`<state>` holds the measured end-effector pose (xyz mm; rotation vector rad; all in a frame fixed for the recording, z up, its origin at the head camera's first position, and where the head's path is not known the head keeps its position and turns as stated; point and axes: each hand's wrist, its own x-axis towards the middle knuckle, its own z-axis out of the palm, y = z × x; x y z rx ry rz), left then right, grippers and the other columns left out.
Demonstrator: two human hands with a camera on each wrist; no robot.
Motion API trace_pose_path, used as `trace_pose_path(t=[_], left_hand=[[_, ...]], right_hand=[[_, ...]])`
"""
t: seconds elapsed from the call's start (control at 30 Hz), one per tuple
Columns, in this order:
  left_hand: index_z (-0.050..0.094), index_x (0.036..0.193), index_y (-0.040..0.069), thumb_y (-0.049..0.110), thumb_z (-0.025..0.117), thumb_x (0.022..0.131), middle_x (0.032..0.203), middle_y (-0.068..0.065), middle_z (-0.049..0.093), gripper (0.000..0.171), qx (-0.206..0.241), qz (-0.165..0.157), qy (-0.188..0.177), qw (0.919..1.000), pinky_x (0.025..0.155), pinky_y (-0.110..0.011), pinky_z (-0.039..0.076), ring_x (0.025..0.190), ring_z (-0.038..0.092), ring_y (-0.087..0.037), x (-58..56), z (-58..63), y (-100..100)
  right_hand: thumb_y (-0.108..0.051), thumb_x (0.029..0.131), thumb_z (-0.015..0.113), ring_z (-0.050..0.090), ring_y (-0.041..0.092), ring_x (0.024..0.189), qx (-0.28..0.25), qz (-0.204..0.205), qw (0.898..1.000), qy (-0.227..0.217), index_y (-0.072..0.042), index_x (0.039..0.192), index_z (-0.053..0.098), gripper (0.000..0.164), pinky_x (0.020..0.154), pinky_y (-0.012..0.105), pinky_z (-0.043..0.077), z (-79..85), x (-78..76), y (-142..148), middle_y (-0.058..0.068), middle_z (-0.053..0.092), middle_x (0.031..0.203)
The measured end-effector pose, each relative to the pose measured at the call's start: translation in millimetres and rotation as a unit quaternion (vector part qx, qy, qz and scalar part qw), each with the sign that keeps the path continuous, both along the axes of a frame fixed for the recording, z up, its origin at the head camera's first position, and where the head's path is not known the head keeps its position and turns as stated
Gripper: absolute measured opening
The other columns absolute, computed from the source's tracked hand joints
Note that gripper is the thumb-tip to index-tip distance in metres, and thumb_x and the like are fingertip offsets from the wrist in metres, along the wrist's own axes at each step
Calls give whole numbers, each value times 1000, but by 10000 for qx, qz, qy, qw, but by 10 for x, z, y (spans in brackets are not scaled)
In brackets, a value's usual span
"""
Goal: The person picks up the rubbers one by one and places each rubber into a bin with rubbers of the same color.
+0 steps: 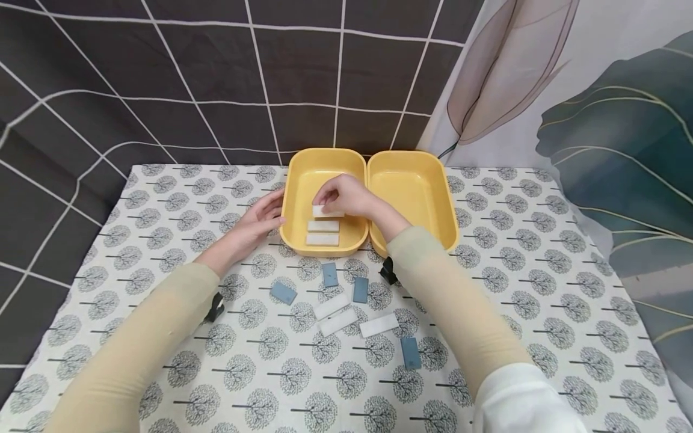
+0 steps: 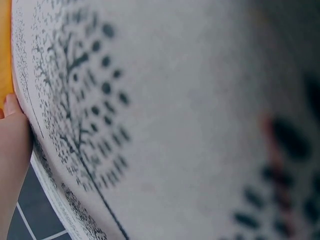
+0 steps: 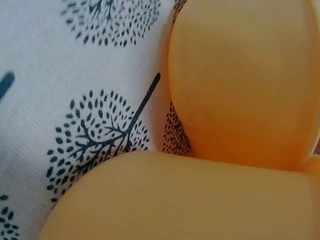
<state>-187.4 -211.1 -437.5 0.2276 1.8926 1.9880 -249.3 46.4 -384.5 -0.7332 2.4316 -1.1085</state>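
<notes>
My right hand [image 1: 346,195] reaches into the left yellow bin [image 1: 298,231] and pinches a white block [image 1: 327,211] between thumb and fingers. Below it in that bin, two more white blocks [image 1: 323,226] lie parallel, one under the other. With fingers extended, my left hand [image 1: 254,225] rests against the bin's left outer wall. Only part of that hand [image 2: 14,135] shows at the edge of the left wrist view, beside the yellow wall. The right wrist view shows the outsides of the bins [image 3: 240,85], with the right hand out of sight.
The right yellow bin [image 1: 411,180] stands against the left one. In front of them, several blue blocks [image 1: 284,293] and three white blocks [image 1: 379,325] lie scattered on the tree-print tablecloth [image 1: 243,367]. A dark gridded curtain [image 1: 216,72] hangs behind.
</notes>
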Motion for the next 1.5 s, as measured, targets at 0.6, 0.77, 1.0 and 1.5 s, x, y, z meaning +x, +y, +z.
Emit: trace_pose_path(t=[0.6, 0.77, 1.0, 1.5], left_hand=[[19, 170, 8, -4, 52, 101, 175, -19, 23, 78, 2, -24, 30, 10000, 136, -45, 25, 142, 45, -12, -1, -34, -3], [18, 170, 8, -5, 52, 100, 175, -19, 23, 78, 36, 7, -1, 10000, 136, -47, 24, 144, 43, -14, 8, -45, -3], [19, 170, 8, -5, 51, 100, 175, -20, 23, 78, 8, 47, -9, 10000, 137, -47, 24, 143, 44, -15, 3, -42, -3], [18, 170, 8, -6, 50, 100, 176, -19, 23, 78, -50, 49, -9, 10000, 137, -45, 25, 152, 38, -24, 13, -19, 2]], right_hand=[[2, 92, 75, 69, 21, 97, 551, 191, 9981, 188, 0, 109, 82, 18, 92, 28, 60, -101, -103, -107, 15, 80, 106], [1, 93, 74, 70, 23, 100, 568, 192, 9982, 98, 0, 109, 82, 18, 95, 30, 60, -118, -107, -125, 15, 80, 107], [1, 93, 74, 71, 24, 103, 629, 150, 9979, -15, -1, 109, 82, 18, 97, 31, 60, -140, -120, -144, 16, 80, 109], [-3, 95, 72, 71, 24, 106, 897, 62, 9959, 88, 0, 111, 81, 19, 100, 31, 60, -116, -94, -162, 16, 80, 113]])
